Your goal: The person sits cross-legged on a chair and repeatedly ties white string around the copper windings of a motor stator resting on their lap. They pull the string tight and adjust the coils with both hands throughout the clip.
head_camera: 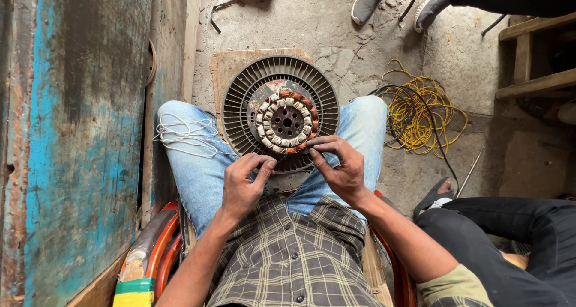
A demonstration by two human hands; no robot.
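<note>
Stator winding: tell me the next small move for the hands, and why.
Probably draw the thread taut and lace it around the nearest coil. The left hand and right hand pinch something thin, too fine to tell for sure, at the near edge of the stator, which rests on a round grille across the knees. Loose white thread lies on the left knee.

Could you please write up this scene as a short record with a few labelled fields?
Setting: concrete floor beside a worn blue door
Main item: round motor with copper coils, resting between the knees
Left hand: pinching near the motor's lower edge
Right hand: fingertips at the coil ring
On left thigh: white string
On floor: yellow wire
Nearby: another person's leg
</note>
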